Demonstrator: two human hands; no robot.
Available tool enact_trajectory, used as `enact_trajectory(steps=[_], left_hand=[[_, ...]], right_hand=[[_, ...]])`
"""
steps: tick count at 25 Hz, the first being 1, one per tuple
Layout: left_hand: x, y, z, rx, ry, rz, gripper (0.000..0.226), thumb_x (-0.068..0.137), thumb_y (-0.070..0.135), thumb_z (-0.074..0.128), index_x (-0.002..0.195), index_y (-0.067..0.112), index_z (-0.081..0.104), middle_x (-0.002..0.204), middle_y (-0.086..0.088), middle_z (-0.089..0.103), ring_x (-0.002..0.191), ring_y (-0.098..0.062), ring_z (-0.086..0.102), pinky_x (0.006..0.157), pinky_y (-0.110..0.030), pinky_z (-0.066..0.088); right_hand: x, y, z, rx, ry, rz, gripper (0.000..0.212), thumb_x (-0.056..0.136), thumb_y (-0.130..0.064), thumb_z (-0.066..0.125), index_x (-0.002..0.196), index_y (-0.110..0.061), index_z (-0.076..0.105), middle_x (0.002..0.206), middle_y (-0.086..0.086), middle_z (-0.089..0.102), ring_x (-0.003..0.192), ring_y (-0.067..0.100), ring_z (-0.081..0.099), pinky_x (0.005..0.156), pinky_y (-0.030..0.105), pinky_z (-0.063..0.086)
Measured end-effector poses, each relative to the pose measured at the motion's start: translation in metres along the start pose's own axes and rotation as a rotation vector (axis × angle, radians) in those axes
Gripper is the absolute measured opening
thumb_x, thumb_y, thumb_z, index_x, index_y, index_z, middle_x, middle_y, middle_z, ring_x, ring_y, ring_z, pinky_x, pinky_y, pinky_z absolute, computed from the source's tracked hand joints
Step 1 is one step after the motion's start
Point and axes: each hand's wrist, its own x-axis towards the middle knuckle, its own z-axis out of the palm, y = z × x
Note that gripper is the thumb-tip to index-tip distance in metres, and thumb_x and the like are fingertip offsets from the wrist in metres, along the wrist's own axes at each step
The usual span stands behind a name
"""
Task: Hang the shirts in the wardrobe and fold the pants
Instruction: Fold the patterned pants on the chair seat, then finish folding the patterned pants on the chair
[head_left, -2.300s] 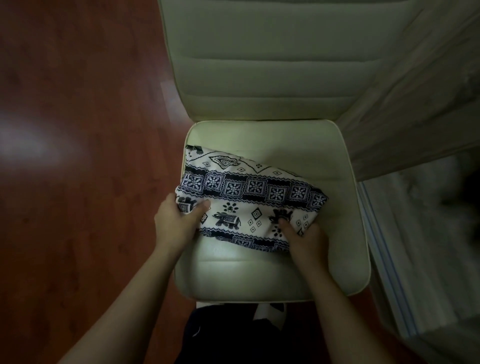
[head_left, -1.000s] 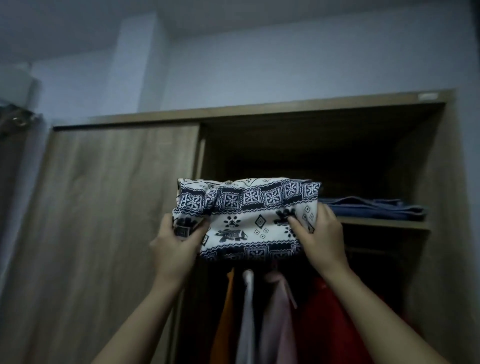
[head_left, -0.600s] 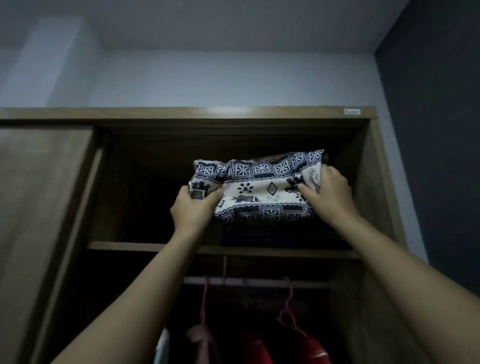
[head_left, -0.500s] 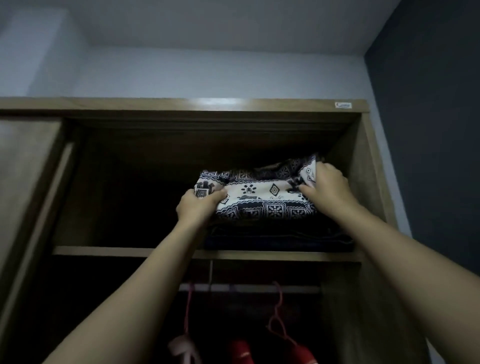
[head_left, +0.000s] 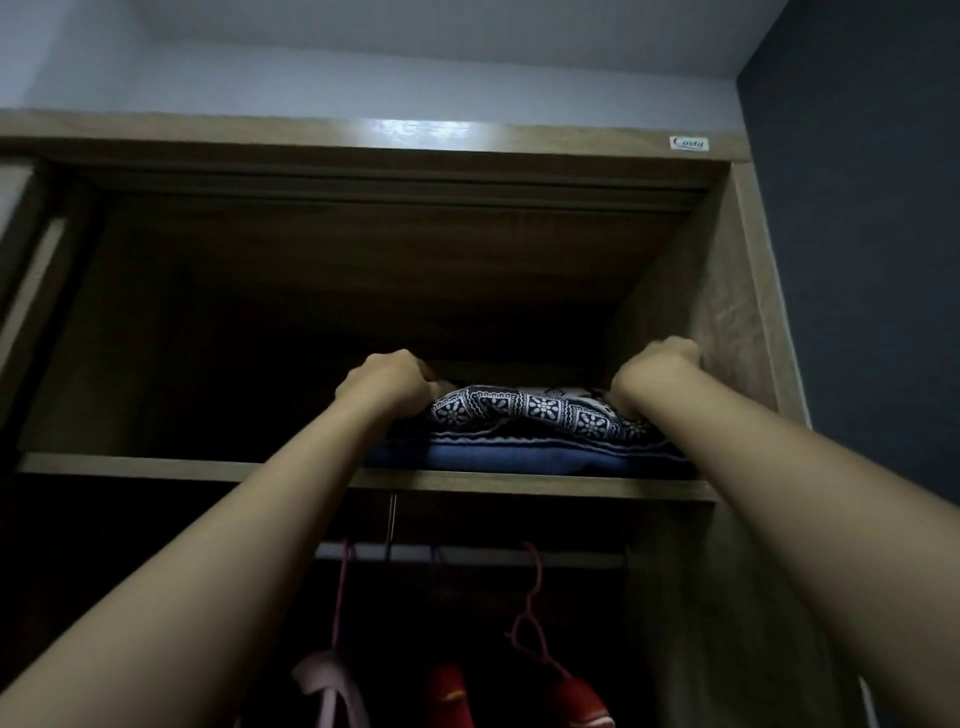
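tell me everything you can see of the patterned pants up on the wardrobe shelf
The folded navy-and-white patterned cloth pants show bands of flower-in-square motifs and look soft and thin. They lie as a flat, slightly rumpled bundle on top of a folded blue garment, on the wooden upper wardrobe shelf, toward its right side. The left hand meets the bundle's left end and the right hand its right end; the fingers are hidden, so the grip cannot be judged.

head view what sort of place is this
Probably a bedroom, facing an open wardrobe: folded patterned pants lie on its upper shelf, and pink hangers hook over the rail below.
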Motion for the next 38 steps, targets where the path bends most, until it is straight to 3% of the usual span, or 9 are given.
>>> enact_trajectory(steps=[3, 5, 8, 13, 16, 19, 25, 31, 38], left_hand=[[0.002, -0.014, 0.004, -0.024, -0.009, 0.057, 0.061, 0.085, 0.068, 0.041, 0.126, 0.025, 0.056, 0.130, -0.012, 0.056, 0.117, -0.034, 0.053, 0.096, -0.039, 0.047], [-0.009, -0.030, 0.006, -0.198, 0.162, 0.091, 0.062, 0.089, 0.061, 0.039, 0.137, 0.022, 0.046, 0.137, -0.013, 0.052, 0.125, -0.033, 0.048, 0.102, -0.038, 0.041], [-0.038, -0.069, 0.001, -0.421, 0.528, 0.136, 0.045, 0.093, 0.042, 0.047, 0.127, 0.014, 0.057, 0.123, -0.014, 0.063, 0.116, -0.029, 0.057, 0.098, -0.034, 0.043], [-0.129, -0.168, -0.006, -0.497, 0.652, 0.318, 0.030, 0.090, 0.024, 0.052, 0.113, 0.013, 0.066, 0.100, -0.006, 0.071, 0.088, -0.010, 0.066, 0.085, -0.027, 0.052], [-0.187, -0.250, 0.009, -0.132, 0.751, 0.424, 0.038, 0.089, 0.015, 0.050, 0.124, 0.003, 0.058, 0.129, -0.009, 0.055, 0.119, -0.009, 0.048, 0.104, -0.016, 0.034], [-0.236, -0.349, 0.032, 0.215, 0.609, 0.389, 0.058, 0.090, 0.022, 0.043, 0.142, 0.001, 0.029, 0.146, -0.018, 0.032, 0.145, -0.018, 0.012, 0.116, -0.034, 0.016], [-0.326, -0.462, 0.095, 0.357, 0.232, 0.273, 0.060, 0.099, 0.042, 0.016, 0.149, 0.019, -0.009, 0.157, 0.005, -0.017, 0.145, -0.011, -0.008, 0.116, -0.028, 0.004], [-0.330, -0.479, 0.118, 0.273, 0.123, 0.204, 0.063, 0.098, 0.047, 0.013, 0.147, 0.025, -0.018, 0.154, 0.009, -0.027, 0.144, -0.010, -0.015, 0.116, -0.028, -0.006], [-0.327, -0.483, 0.122, 0.338, 0.209, 0.280, 0.062, 0.099, 0.048, 0.011, 0.148, 0.019, -0.016, 0.155, 0.003, -0.025, 0.144, -0.013, -0.014, 0.116, -0.032, -0.004]], right_hand=[[-0.006, -0.005, -0.008, -0.027, 0.000, 0.074, 0.057, 0.087, -0.046, 0.054, 0.137, -0.021, 0.041, 0.139, 0.006, 0.037, 0.127, 0.025, 0.033, 0.079, 0.032, 0.040], [-0.024, -0.012, -0.015, 0.019, 0.237, -0.009, 0.050, 0.094, -0.041, 0.044, 0.137, -0.016, 0.041, 0.139, 0.011, 0.033, 0.126, 0.029, 0.030, 0.090, 0.036, 0.038], [-0.084, -0.047, -0.019, 0.410, 0.606, -0.272, 0.044, 0.095, -0.041, 0.037, 0.120, -0.009, 0.054, 0.125, 0.015, 0.049, 0.114, 0.034, 0.045, 0.084, 0.039, 0.043], [-0.209, -0.141, -0.003, 0.737, 0.416, -0.777, 0.039, 0.093, -0.042, 0.039, 0.100, -0.010, 0.060, 0.107, 0.016, 0.063, 0.100, 0.037, 0.059, 0.078, 0.039, 0.047], [-0.283, -0.200, 0.020, 0.818, 0.399, -1.116, 0.038, 0.091, -0.043, 0.039, 0.089, -0.013, 0.063, 0.090, 0.010, 0.066, 0.086, 0.032, 0.063, 0.068, 0.038, 0.051], [-0.354, -0.256, 0.056, 0.904, 0.271, -1.387, 0.044, 0.090, -0.048, 0.035, 0.089, -0.017, 0.066, 0.081, 0.002, 0.066, 0.075, 0.022, 0.063, 0.061, 0.029, 0.051], [-0.464, -0.359, 0.129, 0.927, -0.092, -1.682, 0.056, 0.095, -0.054, 0.028, 0.104, -0.011, 0.062, 0.099, 0.007, 0.063, 0.089, 0.023, 0.056, 0.076, 0.031, 0.045], [-0.508, -0.437, 0.162, 0.523, -0.040, -1.829, 0.063, 0.093, -0.054, 0.030, 0.115, 0.000, 0.055, 0.112, 0.019, 0.057, 0.104, 0.033, 0.052, 0.096, 0.044, 0.041], [-0.549, -0.487, 0.182, 0.055, -0.010, -1.829, 0.041, 0.091, -0.021, 0.055, 0.127, -0.003, 0.050, 0.132, 0.016, 0.048, 0.125, 0.031, 0.041, 0.112, 0.044, 0.024]])
